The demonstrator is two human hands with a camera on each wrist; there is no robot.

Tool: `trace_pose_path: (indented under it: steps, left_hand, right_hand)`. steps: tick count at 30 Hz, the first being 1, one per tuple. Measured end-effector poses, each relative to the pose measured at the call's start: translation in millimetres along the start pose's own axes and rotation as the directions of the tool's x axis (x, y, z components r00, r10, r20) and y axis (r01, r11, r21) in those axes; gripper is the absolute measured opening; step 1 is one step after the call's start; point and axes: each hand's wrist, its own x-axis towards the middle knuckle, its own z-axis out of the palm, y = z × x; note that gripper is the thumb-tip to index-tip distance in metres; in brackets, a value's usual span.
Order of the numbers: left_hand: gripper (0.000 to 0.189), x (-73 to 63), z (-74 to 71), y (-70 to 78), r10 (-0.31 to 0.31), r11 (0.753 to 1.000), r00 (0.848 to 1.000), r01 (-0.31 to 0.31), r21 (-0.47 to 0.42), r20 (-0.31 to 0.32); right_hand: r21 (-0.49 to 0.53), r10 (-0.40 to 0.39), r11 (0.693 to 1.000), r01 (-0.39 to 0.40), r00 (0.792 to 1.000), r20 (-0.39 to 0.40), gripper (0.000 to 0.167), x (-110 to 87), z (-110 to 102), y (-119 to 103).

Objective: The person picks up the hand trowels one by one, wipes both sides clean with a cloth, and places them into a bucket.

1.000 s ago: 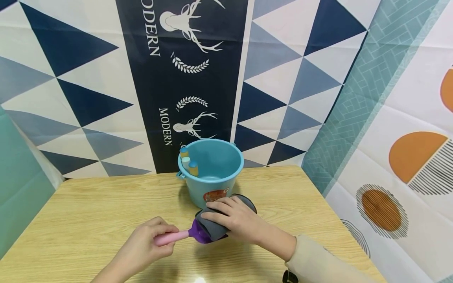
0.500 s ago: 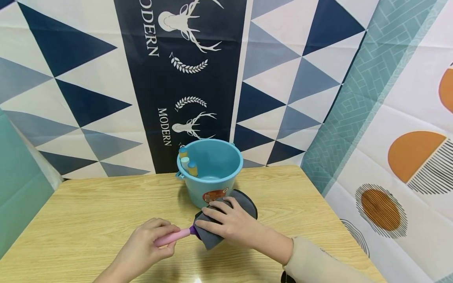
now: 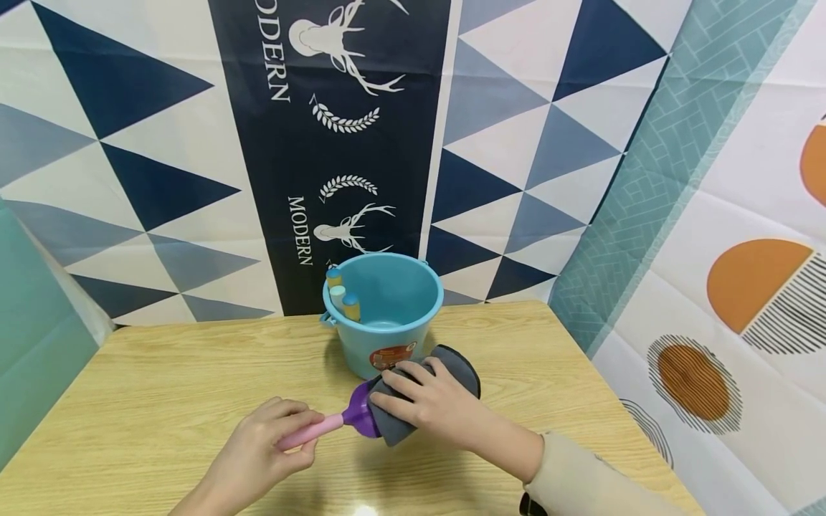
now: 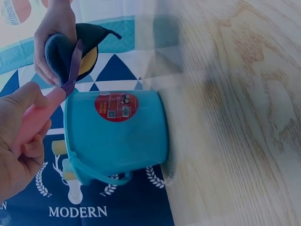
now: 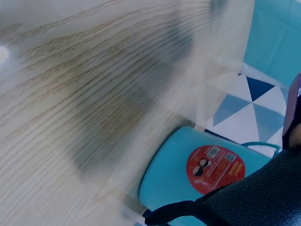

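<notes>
My left hand (image 3: 263, 446) grips the pink handle of a toy shovel (image 3: 310, 433) with a purple blade. A dark grey cloth (image 3: 461, 373) with black edging is wrapped over most of that blade. My right hand (image 3: 429, 405) holds the cloth there, its fingers spread over the top. Beside the handle, the purple base of the blade shows bare. In the left wrist view the shovel (image 4: 35, 117) is seen edge-on, held up above the table, with the cloth (image 4: 59, 56) folded about the blade. The cloth (image 5: 254, 193) fills the lower right corner of the right wrist view.
A blue bucket (image 3: 387, 344) with a red label stands just behind the hands at the table's back edge. Several small yellow, blue and pale green pieces (image 3: 342, 295) poke up at its left inner rim. Patterned wall sheets (image 3: 503, 215) rise behind the wooden table (image 3: 161, 401).
The cloth slid left along the blade to the handle, covering nearly all the purple, then moved back right with my right hand. My left hand keeps its grip almost in place.
</notes>
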Motion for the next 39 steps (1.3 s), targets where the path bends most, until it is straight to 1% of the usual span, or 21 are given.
trace_pose_path:
  steps: [2,5,9,11,12,14,16,18,19,20,22,23,27,29,35,39]
  left_hand:
    - [0.028,-0.5,-0.4,-1.1,0.008,1.0,1.0,-0.008,0.007,-0.024]
    - [0.029,-0.1,-0.9,-2.1,0.011,1.0,0.999,-0.011,0.007,-0.043]
    - [0.028,2.2,-0.3,-0.8,-0.043,0.999,0.999,0.044,0.006,-0.03]
    - [0.027,4.0,1.1,-0.1,-0.061,0.998,0.998,0.062,0.005,-0.032]
    - [0.026,4.9,2.0,0.2,-0.067,0.998,0.997,0.067,0.005,-0.036]
    - [0.026,6.4,4.3,0.5,-0.047,0.999,0.997,0.047,0.003,-0.057]
    - [0.026,7.6,6.4,0.5,-0.014,1.0,0.997,0.014,-0.003,-0.081]
    - [0.027,8.5,8.0,0.2,0.016,1.0,0.994,-0.017,-0.01,-0.104]
    - [0.028,8.7,8.4,0.3,0.025,1.0,0.994,-0.027,-0.013,-0.111]
    - [0.028,9.2,8.7,0.1,0.035,0.999,0.992,-0.037,-0.015,-0.118]
    - [0.028,9.6,9.1,-0.2,0.047,0.999,0.991,-0.05,-0.016,-0.126]
    - [0.028,9.7,9.3,-0.4,0.053,0.998,0.99,-0.055,-0.017,-0.128]
    - [0.029,9.2,10.0,-1.7,0.071,0.997,0.987,-0.071,0.005,-0.146]
    - [0.029,8.9,10.4,-3.0,0.075,0.997,0.985,-0.074,0.008,-0.155]
    - [0.028,7.4,10.2,-9.1,0.061,0.998,0.983,-0.059,0.013,-0.172]
    - [0.029,6.6,9.1,-13.2,0.088,0.996,0.973,-0.087,0.013,-0.215]
  right_hand:
    - [0.012,0.02,1.0,-0.02,1.0,-0.009,0.051,-2.2,1,3]
    - [0.024,0.042,0.999,-0.042,0.999,-0.029,0.049,-4.1,2,6]
    - [0.067,0.082,0.995,-0.077,0.995,-0.064,0.052,-2.1,1,7]
    - [0.082,0.087,0.994,-0.079,0.991,-0.106,0.055,1.4,0,5]
    - [0.08,0.081,0.994,-0.071,0.988,-0.132,0.055,3.7,-1,4]
    - [0.056,0.051,0.998,-0.041,0.982,-0.184,0.05,8.4,-2,2]
    - [0.013,0.008,1.0,-0.006,0.974,-0.224,0.038,12.6,-2,-1]
    - [-0.041,-0.03,0.999,0.021,0.97,-0.241,0.028,15.2,-1,-4]
    - [-0.067,-0.046,0.997,0.031,0.97,-0.239,0.028,15.8,0,-5]
    - [-0.089,-0.059,0.995,0.039,0.971,-0.231,0.031,15.9,1,-6]
    - [-0.127,-0.076,0.991,0.051,0.976,-0.203,0.038,15.1,2,-7]
    - [-0.14,-0.082,0.989,0.056,0.979,-0.187,0.038,14.5,3,-7]
    - [-0.163,-0.079,0.985,0.058,0.989,-0.126,0.03,11.7,4,-7]
    - [-0.16,-0.066,0.986,0.049,0.993,-0.102,0.028,10.5,4,-7]
    - [-0.101,0.0,0.995,-0.003,1.0,-0.031,0.045,2.9,1,-1]
    - [-0.072,0.043,0.996,-0.046,0.998,-0.035,0.047,-2.7,-2,5]
